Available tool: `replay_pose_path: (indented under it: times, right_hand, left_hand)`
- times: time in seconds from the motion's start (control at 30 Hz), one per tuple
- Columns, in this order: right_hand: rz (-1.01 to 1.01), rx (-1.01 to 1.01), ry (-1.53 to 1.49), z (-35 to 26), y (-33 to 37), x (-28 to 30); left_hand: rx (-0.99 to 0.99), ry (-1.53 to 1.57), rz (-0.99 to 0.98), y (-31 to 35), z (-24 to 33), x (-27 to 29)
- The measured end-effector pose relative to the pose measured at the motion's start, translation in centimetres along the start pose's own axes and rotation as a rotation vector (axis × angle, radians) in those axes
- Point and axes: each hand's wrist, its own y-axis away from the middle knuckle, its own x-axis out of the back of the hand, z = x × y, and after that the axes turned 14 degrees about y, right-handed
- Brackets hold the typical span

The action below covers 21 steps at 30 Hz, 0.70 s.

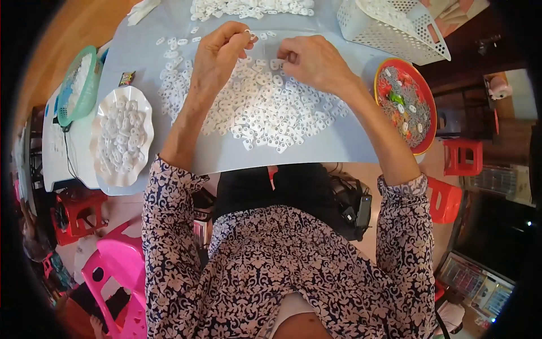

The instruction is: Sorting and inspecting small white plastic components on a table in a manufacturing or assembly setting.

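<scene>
Head view, and nearest us the patterned sleeves [172, 214] reach forward, the left one cutting across part of a pink chair [127, 260] low on the left. Up to the table [220, 158]: a broad spill of small white pieces [271, 113] lies across its middle, both forearms hiding some of it. On the left, a wavy-edged dish [148, 133] is heaped with similar pieces; on the right, a red bowl [432, 110] holds a grey tangle, too fine to make out. Now the hands, over the far part of the spill! Left hand [226, 45] pinches one white piece [248, 32] between thumb and finger, mostly covered. Right hand [313, 59] curls beside a loose piece, fingertips tucked from sight; whether it grips anything, I cannot tell. Farthest, a perforated white basket [389, 42] and another white heap [248, 8] run off the upper edge.
</scene>
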Motion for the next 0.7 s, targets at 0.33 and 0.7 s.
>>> replay_pose_path:
  times: [0.33, 0.7]
  right_hand:
    - [0.107, 0.158, 0.220, -1.8, -2.3, -2.3]
    - [0.267, 0.141, 0.178, -0.7, 2.4, -1.2]
  left_hand:
    - [-0.002, -0.059, 0.018, 0.0, 0.6, -0.8]
    - [0.116, 0.104, 0.052, 0.6, -0.2, -1.1]
